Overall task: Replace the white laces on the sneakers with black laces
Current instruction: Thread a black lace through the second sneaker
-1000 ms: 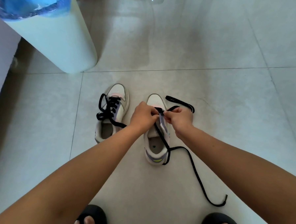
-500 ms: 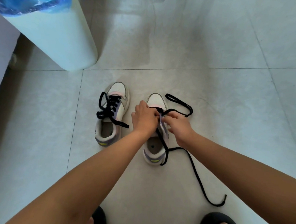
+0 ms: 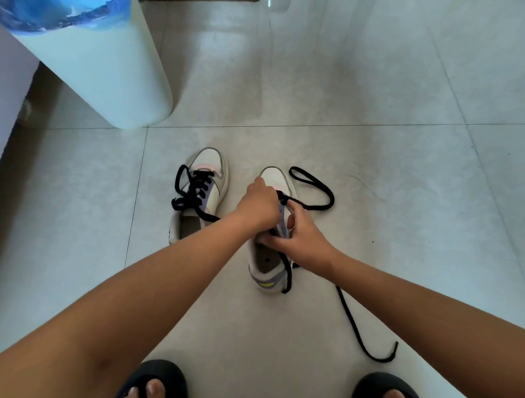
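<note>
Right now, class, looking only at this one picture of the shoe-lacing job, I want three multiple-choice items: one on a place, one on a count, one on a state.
1. Where does the water dispenser stand?
A. Upper left of the sneakers
B. Between the sneakers
C. Beside the person's feet

2. How many sneakers are on the floor?
A. One
B. Two
C. Three

3. What state is the left sneaker in?
A. Unlaced
B. White-laced
C. Black-laced

Answers:
1 A: it rises at the picture's upper left, beyond both shoes.
2 B: the left sneaker and the right sneaker lie side by side.
3 C: black lace crosses its eyelets, while the left hand and right hand work the loose black lace on the other shoe.
</note>
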